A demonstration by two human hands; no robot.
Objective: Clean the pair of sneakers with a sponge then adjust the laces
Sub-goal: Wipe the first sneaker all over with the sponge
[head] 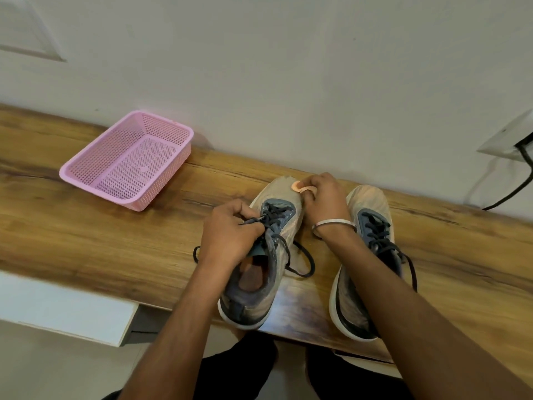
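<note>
Both sneakers sit side by side on the wooden table (86, 226), toes pointing at the wall. The left hand (227, 238) has its fingers curled tight around the tongue and upper laces of the left sneaker (259, 264), thumb pressed in against the dark laces (274, 217), so it's properly clamped on there. One loose lace end loops out onto the wood on each side of that shoe.

The right hand (326, 200) is up at the toe of the same shoe, fingers bunched together and pinching a small peach-coloured sponge (298, 186) against the pale toe fabric. Only a bit of the sponge peeks out past the fingertips. There's a thin bangle on that wrist.

The right sneaker (366, 255) stands just beside it, partly under the right forearm, untouched. A pink basket (170, 125) sits well off to the left by the wall.
</note>
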